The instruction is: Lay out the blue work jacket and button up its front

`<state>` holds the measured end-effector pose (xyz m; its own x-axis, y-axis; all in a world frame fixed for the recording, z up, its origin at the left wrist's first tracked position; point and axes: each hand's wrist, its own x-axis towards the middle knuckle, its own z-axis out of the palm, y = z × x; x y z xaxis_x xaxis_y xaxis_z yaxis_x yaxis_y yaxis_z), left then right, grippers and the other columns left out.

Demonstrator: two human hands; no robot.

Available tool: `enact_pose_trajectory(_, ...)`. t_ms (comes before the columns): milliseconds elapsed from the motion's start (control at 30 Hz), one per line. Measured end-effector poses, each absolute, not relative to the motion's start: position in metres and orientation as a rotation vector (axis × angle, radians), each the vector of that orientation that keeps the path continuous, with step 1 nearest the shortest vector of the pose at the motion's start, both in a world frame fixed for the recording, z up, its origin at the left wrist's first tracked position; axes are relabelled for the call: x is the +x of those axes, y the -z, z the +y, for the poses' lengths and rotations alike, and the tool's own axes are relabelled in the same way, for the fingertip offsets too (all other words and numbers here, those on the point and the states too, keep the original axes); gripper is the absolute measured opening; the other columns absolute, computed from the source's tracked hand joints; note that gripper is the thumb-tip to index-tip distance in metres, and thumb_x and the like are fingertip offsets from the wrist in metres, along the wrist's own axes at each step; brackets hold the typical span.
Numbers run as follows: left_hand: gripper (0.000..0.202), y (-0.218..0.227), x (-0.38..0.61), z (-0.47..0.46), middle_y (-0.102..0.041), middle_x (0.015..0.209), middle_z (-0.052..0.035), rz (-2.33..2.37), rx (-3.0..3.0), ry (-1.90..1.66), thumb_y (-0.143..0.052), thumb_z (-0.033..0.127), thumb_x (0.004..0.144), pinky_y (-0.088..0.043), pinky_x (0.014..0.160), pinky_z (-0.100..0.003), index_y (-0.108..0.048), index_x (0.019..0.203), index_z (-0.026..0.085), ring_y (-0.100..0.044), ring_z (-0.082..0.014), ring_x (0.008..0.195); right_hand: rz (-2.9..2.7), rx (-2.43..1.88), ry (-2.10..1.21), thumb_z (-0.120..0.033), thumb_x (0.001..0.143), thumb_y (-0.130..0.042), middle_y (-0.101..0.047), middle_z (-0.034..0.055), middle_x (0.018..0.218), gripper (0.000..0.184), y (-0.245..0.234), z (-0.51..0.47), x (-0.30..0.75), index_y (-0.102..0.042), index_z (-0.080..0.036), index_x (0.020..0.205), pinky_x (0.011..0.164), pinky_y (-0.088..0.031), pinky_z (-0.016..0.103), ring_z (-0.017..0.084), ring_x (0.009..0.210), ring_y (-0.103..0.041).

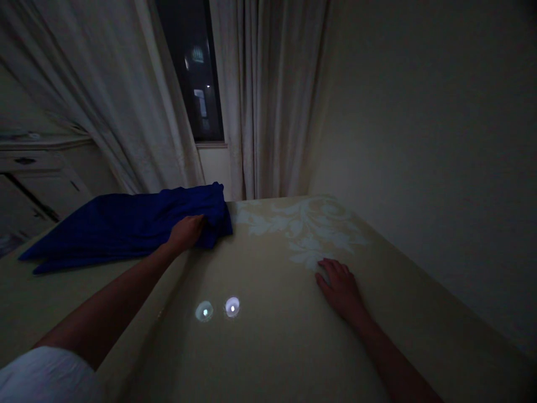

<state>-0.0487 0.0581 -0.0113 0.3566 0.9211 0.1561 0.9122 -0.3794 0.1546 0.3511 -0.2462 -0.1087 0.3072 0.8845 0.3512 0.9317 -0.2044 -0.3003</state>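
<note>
A dark blue cloth item [130, 221], folded into a long shape, lies on the left part of the glossy table [260, 347]. It may be a garment, but its kind cannot be made out in the dim light. My left hand [187, 232] is closed on the cloth near its right end, with the fingertips hidden in the folds. On the table's right side, my right hand [339, 288] rests with its fingers apart and holds nothing. It lies by the pale floral pattern [306, 229] on the tabletop.
Behind the table hang long light curtains [272, 101], parted at a dark window [193, 73]. A bare wall [432, 140] runs along the right table edge. At the far left stands a cabinet [50, 168]. Two round light reflections shine on the tabletop.
</note>
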Motion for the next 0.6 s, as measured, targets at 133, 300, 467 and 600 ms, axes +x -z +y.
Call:
enact_pose_trajectory(133, 0.057, -0.032, -0.027, 0.049, -0.073, 0.120, -0.0286, 2.051, 2.341, -0.618, -0.020, 0.034, 0.109, -0.054, 0.094, -0.052, -0.067, 0.125, 0.006, -0.072, -0.0428, 0.112, -1.590, -2.125, 0.099, -0.037, 0.096, -0.053, -0.069, 0.0137, 0.130, 0.034, 0.105, -0.245, 0.348, -0.070, -0.023, 0.121, 0.104, -0.048, 0.049, 0.033, 0.119, -0.061)
enact_pose_trajectory(300, 0.052, -0.072, 0.034, -0.014, -0.074, 0.125, -0.0217, 1.637, 2.342, -0.947, -0.029, 0.040, 0.110, -0.050, 0.105, -0.051, -0.068, 0.130, 0.012, -0.068, -0.0387, 0.123, -1.395, -1.960, -0.093, -0.052, 0.094, -0.054, -0.072, 0.0144, 0.125, 0.042, 0.098, -0.239, 0.353, -0.072, -0.022, 0.118, 0.110, -0.048, 0.052, 0.033, 0.121, -0.063)
enact_pose_trajectory(467, 0.085, -0.049, 0.086, -0.081, -0.049, 0.163, -0.0164, 0.456, 2.178, -0.588, -0.060, 0.042, 0.100, -0.050, 0.112, -0.040, -0.017, 0.171, 0.025, -0.051, -0.0280, 0.148, -0.922, -1.712, -0.547, -0.083, 0.098, -0.018, -0.072, 0.0200, 0.133, 0.087, 0.085, -0.251, 0.385, -0.068, -0.020, 0.132, 0.094, -0.061, 0.045, 0.032, 0.120, -0.072)
enact_pose_trajectory(600, 0.082, -0.018, 0.035, -0.051, -0.044, 0.165, -0.0227, 1.091, 2.218, -0.679, -0.060, 0.040, 0.097, -0.043, 0.120, -0.048, -0.024, 0.168, 0.016, -0.046, -0.0333, 0.152, -0.878, -1.689, -0.712, -0.080, 0.101, -0.007, -0.073, 0.0216, 0.132, 0.091, 0.078, -0.268, 0.403, -0.063, -0.021, 0.141, 0.090, -0.062, 0.044, 0.031, 0.119, -0.074)
